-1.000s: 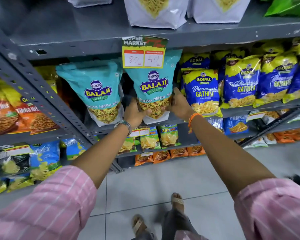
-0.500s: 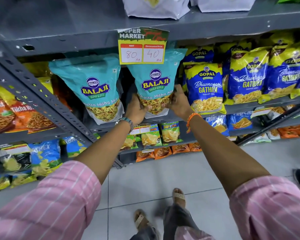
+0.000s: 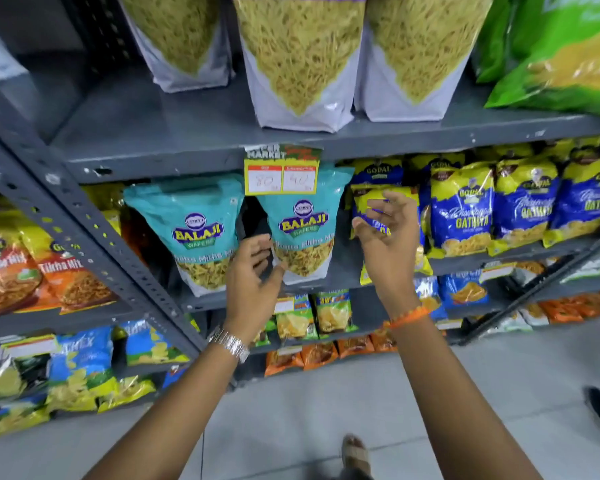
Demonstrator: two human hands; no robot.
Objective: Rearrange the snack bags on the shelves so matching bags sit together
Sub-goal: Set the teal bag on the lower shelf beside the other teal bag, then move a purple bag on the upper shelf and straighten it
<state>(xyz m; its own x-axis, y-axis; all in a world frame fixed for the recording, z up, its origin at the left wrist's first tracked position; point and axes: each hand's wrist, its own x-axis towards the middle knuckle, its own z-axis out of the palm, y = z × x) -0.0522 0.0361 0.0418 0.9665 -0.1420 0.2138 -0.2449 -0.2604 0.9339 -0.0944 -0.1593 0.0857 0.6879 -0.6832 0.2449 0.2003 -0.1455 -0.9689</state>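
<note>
left hand (image 3: 253,271) raised with fingers loosely curled and apart, thumb tip just at the lower left edge of the right teal balaji bag (image 3: 303,230), holding nothing; right hand (image 3: 387,237) open with fingers spread, empty, in front of a blue-and-yellow gopal bag (image 3: 371,202). behind them, both teal bags stand upright side by side on the middle shelf (image 3: 343,275) — the left teal balaji bag (image 3: 196,233) just beside its match. price tag (image 3: 280,174) hangs from the shelf edge above.

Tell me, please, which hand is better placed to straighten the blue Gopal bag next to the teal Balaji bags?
The right hand, probably: it hovers open directly in front of the blue Gopal bag, while the left hand sits lower, by the right teal Balaji bag.
</note>
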